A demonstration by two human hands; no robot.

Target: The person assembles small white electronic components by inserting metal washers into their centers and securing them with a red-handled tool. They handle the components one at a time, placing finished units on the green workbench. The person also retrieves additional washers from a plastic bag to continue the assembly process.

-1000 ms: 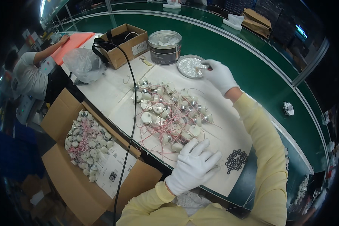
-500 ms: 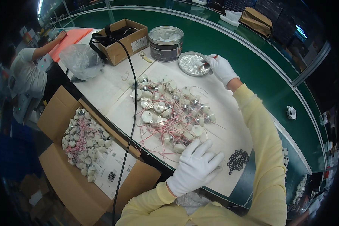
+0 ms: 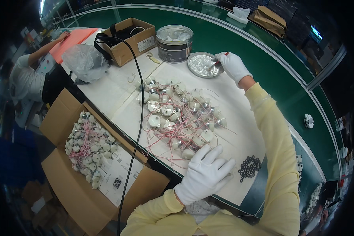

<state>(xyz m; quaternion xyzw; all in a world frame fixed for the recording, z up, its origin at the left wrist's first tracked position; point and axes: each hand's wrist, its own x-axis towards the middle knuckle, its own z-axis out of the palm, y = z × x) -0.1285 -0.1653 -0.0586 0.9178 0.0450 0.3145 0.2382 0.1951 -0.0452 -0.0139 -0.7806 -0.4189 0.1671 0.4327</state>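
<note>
My white-gloved right hand (image 3: 233,67) is closed around a small brush (image 3: 216,65) with a reddish handle. The brush's tip is down at the right side of a round metal lid (image 3: 191,70) coated with shiny whitish paste. My left hand (image 3: 202,175), gloved in white too, rests at the table's near edge with its fingers spread. Just beyond its fingertips lies a heap of small round white motors (image 3: 154,120) with pink wires. Whether anything lies beneath the left palm is hidden.
Black rings (image 3: 249,168) lie right of my left hand. Behind the heap stand a dark tin (image 3: 174,51) and a cardboard box (image 3: 131,47). An open carton (image 3: 59,169) of motors sits at left, crossed by a black cable (image 3: 134,157). A co-worker (image 3: 29,76) is at far left.
My right hand has shifted slightly right with the brush, whose tip stays over the lid. My left hand has hardly moved. The view has tilted a little.
</note>
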